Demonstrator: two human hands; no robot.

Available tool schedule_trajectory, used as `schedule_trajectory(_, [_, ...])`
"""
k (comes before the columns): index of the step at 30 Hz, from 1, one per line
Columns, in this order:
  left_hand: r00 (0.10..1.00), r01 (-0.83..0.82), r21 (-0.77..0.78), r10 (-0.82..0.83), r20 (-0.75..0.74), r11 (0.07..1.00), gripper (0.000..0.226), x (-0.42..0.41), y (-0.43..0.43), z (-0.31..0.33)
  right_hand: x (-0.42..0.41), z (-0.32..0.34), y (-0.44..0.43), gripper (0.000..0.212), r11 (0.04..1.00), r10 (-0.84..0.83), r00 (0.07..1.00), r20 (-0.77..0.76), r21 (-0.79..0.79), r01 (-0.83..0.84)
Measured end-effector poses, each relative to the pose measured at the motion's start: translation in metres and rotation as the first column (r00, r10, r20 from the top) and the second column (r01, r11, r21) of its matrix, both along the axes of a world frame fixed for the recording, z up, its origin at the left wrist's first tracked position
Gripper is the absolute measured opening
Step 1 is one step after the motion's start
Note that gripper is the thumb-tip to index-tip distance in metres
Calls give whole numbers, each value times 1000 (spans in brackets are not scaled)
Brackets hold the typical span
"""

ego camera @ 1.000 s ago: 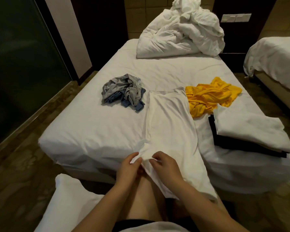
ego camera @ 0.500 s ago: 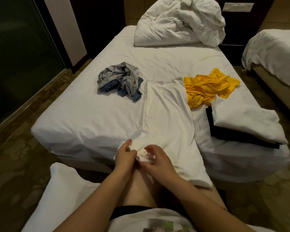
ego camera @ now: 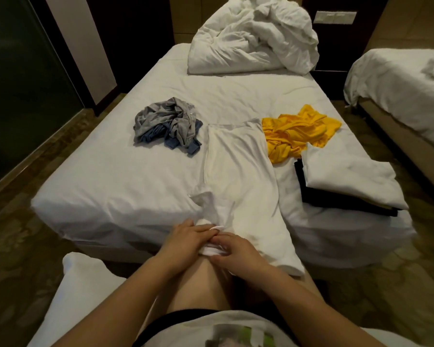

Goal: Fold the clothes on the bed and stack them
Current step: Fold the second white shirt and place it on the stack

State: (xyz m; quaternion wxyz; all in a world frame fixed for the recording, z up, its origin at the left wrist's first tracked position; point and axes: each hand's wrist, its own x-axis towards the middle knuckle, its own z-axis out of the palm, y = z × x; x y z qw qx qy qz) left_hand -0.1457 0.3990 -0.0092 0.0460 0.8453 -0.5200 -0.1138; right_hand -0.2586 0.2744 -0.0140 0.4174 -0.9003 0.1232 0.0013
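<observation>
At the near edge of the white-sheeted bed [ego camera: 125,181], the left hand [ego camera: 186,237] and right hand [ego camera: 238,254] are pinching the bunched end of the long white cotton garment [ego camera: 238,176] lying flat there, seemingly gathering it for folding.

No text is readable; the print on the worn shirt [ego camera: 238,333] is blurred.
</observation>
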Motion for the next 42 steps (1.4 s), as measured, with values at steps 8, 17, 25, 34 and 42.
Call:
schedule_trajectory(8, [948,-172,-48,152,-281,984,55,5,8,1,-13,-6,-7,41,999,-42,995,-86,14,44])
schedule_trajectory(17, [853,-230,-155,122,-507,961,46,-18,-10,5,54,32,-30,51,943,-329,944,-14,-57,327])
schedule_trajectory(25, [947,-69,44,80,-312,997,74,-1,-16,-2,122,20,-23,73,917,-146,927,-344,-399,-4])
schedule_trajectory(34, [945,-46,-37,31,-327,998,69,1,-13,-11,126,13,-64,28,931,-360,894,-267,-47,361])
schedule_trajectory(42, [967,20,128,14,-256,992,64,6,-15,-10,112,-6,-78,33,919,-383,837,-390,-255,301])
